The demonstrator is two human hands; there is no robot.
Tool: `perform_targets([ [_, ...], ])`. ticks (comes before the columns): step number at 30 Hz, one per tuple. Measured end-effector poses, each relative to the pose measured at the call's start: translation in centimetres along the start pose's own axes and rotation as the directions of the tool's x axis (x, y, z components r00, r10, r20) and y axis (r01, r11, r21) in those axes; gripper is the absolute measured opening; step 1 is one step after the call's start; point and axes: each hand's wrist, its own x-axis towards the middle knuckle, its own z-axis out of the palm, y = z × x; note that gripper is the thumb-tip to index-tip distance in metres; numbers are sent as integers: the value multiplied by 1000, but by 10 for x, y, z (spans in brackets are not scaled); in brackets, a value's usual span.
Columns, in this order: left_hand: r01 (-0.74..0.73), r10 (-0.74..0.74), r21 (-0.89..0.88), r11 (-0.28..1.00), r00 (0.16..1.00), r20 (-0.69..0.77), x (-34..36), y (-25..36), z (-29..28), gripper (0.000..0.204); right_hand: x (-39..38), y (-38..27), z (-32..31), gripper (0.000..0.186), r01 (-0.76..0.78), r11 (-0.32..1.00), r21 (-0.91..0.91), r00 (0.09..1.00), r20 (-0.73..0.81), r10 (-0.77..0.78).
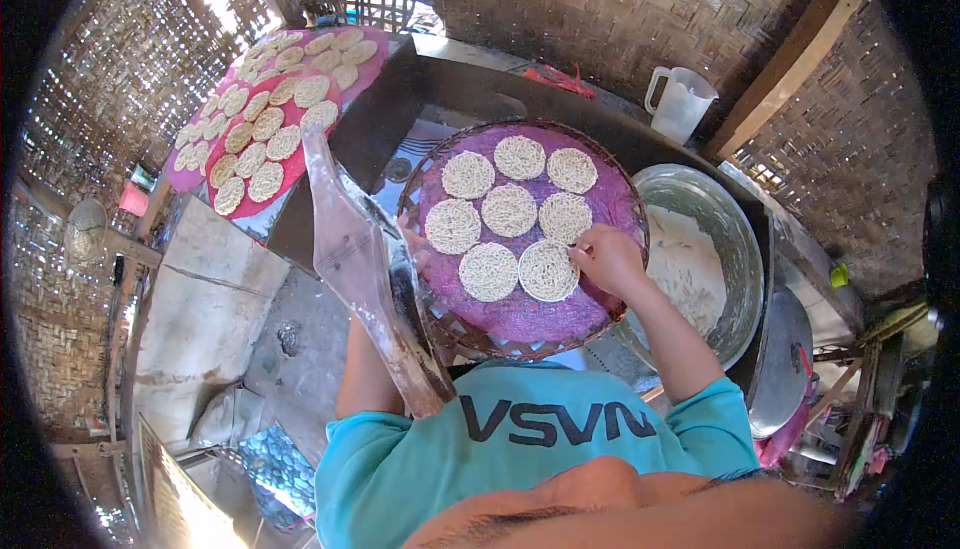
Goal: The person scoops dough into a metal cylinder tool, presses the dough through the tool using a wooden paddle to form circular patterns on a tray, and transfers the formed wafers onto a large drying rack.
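Note:
A round woven tray (625,181) lined with a purple sheet (510,327) lies in front of me, bearing several flat, pale discs of noodle-like strands (508,210). My right hand (612,261) is closed in a pinch on the edge of a thin white ring (549,300). That ring encircles the disc (546,270) at the tray's near right. At the tray's left rim my left hand (417,251) grips the edge, partly hidden behind a long wooden beam (350,234) that crosses over my left forearm.
Right of the tray stands a large metal basin (740,249) with pale dough or batter (688,269). A clear plastic pitcher (683,104) stands behind it. Far left, red and pink sheets (290,171) hold more discs. A lidded metal pot (783,364) sits at the right.

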Motion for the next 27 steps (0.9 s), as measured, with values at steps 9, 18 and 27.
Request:
perform_targets([
  [9,-11,11,11,1000,1000,4,-5,3,10,42,0,4,-1,20,94,995,-13,996,13,-94],
  [18,-11,10,26,1000,1000,17,-6,6,16,43,-15,28,-39,23,-61,977,204,972,-209,104],
  [27,-3,1,50,999,999,54,1,6,29,43,-36,57,-33,23,-362,931,52,925,-106,366],
])
